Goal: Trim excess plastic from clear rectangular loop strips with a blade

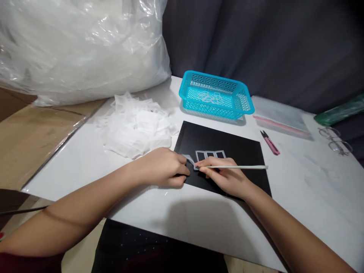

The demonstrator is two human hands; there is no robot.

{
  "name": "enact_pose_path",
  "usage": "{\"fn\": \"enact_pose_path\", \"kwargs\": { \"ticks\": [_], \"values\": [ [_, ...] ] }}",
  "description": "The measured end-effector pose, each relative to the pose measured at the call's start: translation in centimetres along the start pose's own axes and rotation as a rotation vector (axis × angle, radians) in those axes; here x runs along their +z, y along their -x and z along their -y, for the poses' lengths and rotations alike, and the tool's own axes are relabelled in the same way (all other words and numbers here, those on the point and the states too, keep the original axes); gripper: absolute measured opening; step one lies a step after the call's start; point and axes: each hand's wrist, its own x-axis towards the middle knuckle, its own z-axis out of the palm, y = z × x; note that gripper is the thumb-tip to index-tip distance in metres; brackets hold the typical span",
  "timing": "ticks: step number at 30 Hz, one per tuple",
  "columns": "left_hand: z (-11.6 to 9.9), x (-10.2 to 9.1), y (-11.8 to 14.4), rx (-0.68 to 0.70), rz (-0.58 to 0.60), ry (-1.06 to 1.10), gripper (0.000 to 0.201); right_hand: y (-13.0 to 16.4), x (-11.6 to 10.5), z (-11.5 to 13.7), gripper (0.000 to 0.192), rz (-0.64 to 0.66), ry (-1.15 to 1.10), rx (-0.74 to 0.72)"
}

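Observation:
A black board [222, 134] lies on the table under both hands. My right hand [227, 176] is closed around a thin pale stick [241, 167], whose tip end is hidden at the fingertips. Those fingertips meet a small whitish piece [190, 159], bent up from the board. On its other side, my left hand [167, 167] has curled fingers closed at the piece's left end; the exact grip is partly hidden. Just beyond my right fingers, several white rectangular frames [210, 153] lie side by side on the board, partly covered by the hand.
Left of the board is a heap of white translucent pieces [139, 127]. A blue basket [216, 112] holds white frames. A large plastic bag [85, 49] stands behind the heap. Pink-handled snips [271, 144], a clear pouch [280, 117] and glasses [337, 142] lie right.

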Motion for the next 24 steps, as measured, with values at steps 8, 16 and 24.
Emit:
{"fn": "enact_pose_path", "kwargs": {
  "ticks": [8, 16, 24],
  "values": [
    [-1.5, 0.9, -1.2, -0.501, -0.218, 0.531, 0.035, 0.3, 2.4, 2.3, 0.018, -0.463, -0.380, 0.177],
    [-1.5, 1.6, -1.5, -0.522, -0.229, 0.883, 0.021, 1.0, 2.3, 2.0, 0.017, -0.448, -0.079, 0.019],
    [-1.3, 1.7, -1.5, -0.602, -0.171, 0.816, 0.020, -0.3, -2.0, -0.6, 0.023, -0.741, 0.471, 0.018]
  ]
}}
